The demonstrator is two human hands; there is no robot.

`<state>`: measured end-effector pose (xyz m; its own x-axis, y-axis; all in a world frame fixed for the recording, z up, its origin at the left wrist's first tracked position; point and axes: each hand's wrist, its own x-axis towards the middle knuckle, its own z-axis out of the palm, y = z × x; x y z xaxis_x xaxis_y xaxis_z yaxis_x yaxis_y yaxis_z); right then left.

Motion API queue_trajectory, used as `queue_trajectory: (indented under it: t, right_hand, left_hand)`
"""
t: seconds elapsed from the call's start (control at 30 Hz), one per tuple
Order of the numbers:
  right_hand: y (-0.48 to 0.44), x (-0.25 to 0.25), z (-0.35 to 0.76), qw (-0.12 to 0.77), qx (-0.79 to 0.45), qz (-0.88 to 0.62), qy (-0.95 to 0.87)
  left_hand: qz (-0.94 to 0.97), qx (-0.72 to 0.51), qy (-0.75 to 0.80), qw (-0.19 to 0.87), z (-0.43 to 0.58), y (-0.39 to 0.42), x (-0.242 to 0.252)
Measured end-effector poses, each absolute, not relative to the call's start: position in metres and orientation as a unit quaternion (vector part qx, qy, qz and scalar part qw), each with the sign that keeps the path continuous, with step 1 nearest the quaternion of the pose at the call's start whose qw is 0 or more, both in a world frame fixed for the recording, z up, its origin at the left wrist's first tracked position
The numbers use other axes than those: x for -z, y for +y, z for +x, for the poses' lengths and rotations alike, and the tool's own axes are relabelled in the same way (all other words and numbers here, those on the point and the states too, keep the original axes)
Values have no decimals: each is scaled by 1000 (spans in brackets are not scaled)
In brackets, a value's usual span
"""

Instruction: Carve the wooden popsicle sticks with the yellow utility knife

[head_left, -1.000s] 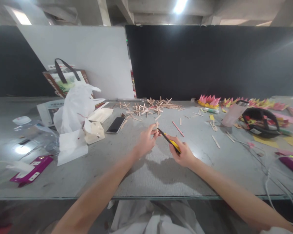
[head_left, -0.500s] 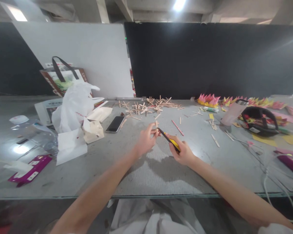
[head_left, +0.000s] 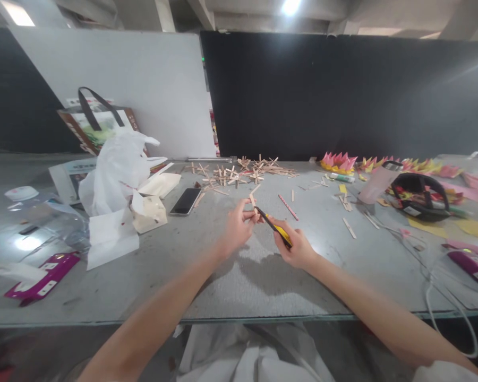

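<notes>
My left hand [head_left: 239, 227] is closed around a small wooden craft stick [head_left: 253, 200], pinched between the fingertips above the table. My right hand [head_left: 297, 246] grips a slim black-and-yellow tool that looks like a utility knife [head_left: 279, 232]. The black tip of this tool meets the craft stick at my left fingertips; the exact contact is too small to make out. Beyond my hands lies a heap of craft sticks [head_left: 258, 168], some joined into crosses. To the right of the stick is a pink striped straw or pencil [head_left: 288, 207].
At left are a phone [head_left: 186, 201], a white plastic bag [head_left: 117, 170], a clear bottle [head_left: 59, 217] and a purple power strip [head_left: 43, 278]. At right stand a pink tumbler [head_left: 379, 183], a black handled object [head_left: 420, 196], pink-yellow paper flowers [head_left: 338, 163] and loose cables [head_left: 430, 286].
The craft stick in my left hand now shows a bent or crossed top, with a piece leaning right. Both hands keep nearly the same place; the view has shifted slightly.
</notes>
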<state>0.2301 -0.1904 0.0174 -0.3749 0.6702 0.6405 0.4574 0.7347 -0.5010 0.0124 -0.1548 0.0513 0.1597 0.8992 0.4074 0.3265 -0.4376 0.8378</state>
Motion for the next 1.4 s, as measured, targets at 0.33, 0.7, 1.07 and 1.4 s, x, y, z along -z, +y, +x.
queue_trajectory:
  t: [0.33, 0.7, 1.07, 1.4]
  right_hand:
    - [-192, -21, 228, 438, -122, -345, -821]
    - [-191, -20, 227, 440, -144, -340, -819]
    - [-191, -22, 228, 431, -169, -349, -815]
    - [-189, -28, 223, 372, -181, -386, -824]
  left_hand:
    - [677, -492, 425, 346, 15, -154, -50]
    - [749, -422, 464, 213, 4, -152, -52]
    - [712, -460, 452, 279, 12, -151, -44]
    - [719, -449, 474, 239, 8, -143, -32]
